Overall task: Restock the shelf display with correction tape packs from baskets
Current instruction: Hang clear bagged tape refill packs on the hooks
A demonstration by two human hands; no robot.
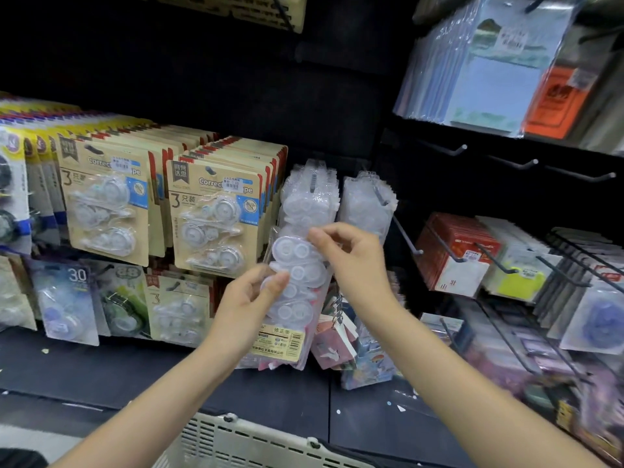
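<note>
Holding a clear pack of correction tape (293, 292) upright in front of the shelf display, left hand (251, 298) pinching its left edge at mid-height, right hand (351, 261) pinching its top right corner between thumb and fingers. Hanging just behind and above it, a row of matching clear packs (309, 194) on a peg, a second clear row (366, 201) beside that, and cardboard-backed three-packs (216, 214) to the left. Showing at the bottom edge, below the forearms, the rim of a pale slotted basket (256, 440).
</note>
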